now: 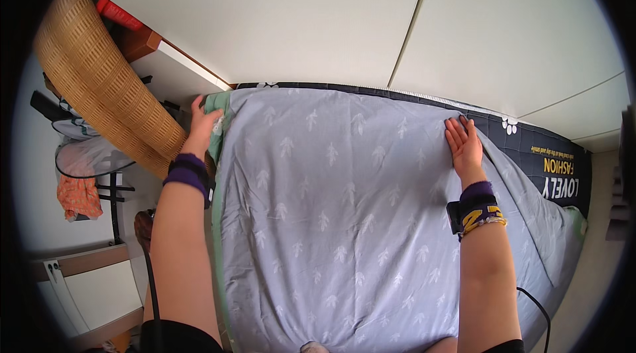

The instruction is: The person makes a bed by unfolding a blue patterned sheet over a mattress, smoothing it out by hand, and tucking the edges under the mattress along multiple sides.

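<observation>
A grey-blue bed sheet (331,194) with a white leaf pattern and pale green edging covers most of a dark mattress (527,154). At the far left corner, my left hand (203,124) rests against the green edging (215,102), thumb and fingers spread apart. Over the far right part of the sheet is my right hand (466,146), fingers stretched out, palm partly showing, holding nothing. Its fingertips are near the sheet's far edge. To the right of that hand the sheet runs in a slanting fold, leaving the dark mattress bare. Both wrists wear purple bands.
White cabinet panels (285,22) stand along the bed's far side. At the left leans a rolled woven mat (109,81), near a black rack (114,187) and an orange cloth (79,195). Black cables run beside both of my arms.
</observation>
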`<state>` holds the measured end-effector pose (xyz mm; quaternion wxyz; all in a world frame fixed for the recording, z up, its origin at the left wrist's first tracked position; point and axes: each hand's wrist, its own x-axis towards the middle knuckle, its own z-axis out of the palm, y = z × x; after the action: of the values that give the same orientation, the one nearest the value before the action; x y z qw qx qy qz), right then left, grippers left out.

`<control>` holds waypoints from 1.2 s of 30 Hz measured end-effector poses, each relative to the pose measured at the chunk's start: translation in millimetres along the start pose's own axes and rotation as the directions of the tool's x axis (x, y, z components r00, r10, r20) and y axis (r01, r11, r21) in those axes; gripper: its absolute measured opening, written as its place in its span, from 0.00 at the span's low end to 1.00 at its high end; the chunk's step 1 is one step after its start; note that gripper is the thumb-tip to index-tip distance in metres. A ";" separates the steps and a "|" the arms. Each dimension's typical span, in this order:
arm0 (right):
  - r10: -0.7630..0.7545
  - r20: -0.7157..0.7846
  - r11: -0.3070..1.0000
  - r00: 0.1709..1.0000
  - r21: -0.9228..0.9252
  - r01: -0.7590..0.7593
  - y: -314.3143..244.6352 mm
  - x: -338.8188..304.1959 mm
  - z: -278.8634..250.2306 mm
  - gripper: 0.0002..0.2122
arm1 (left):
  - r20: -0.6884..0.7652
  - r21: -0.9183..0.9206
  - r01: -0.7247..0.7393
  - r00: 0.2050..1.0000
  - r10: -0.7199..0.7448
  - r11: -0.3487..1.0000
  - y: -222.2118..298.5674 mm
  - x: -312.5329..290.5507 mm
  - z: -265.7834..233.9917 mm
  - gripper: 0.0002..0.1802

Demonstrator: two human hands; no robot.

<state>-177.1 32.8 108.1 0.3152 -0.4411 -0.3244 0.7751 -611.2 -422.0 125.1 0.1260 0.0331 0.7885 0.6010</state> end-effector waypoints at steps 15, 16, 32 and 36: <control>-0.005 0.020 1.000 1.000 -0.012 0.005 4.5 -8.0 14.0 0.25 | 0.208 0.887 -0.364 0.865 0.457 0.286 22.1 -56.9 86.4 0.31; 0.002 0.022 1.000 1.000 -0.010 -0.002 6.9 -8.8 14.6 0.25 | 0.192 0.903 -0.360 0.826 0.530 0.234 18.8 -63.5 94.3 0.32; 0.075 0.228 0.971 0.971 0.203 -0.123 -7.5 -6.4 -17.3 0.23 | 0.710 0.553 -0.811 0.579 0.402 0.192 40.2 -294.0 398.0 0.40; 0.108 0.321 0.988 0.941 -0.136 -0.067 -33.5 -107.8 -69.2 0.18 | 0.661 0.653 -0.753 0.622 0.419 0.087 34.3 -272.0 381.2 0.38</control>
<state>-64.4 -15.3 158.2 0.1943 -0.3388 -0.3993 0.8295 -260.9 -109.8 107.3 -0.0495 0.5050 0.8600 0.0539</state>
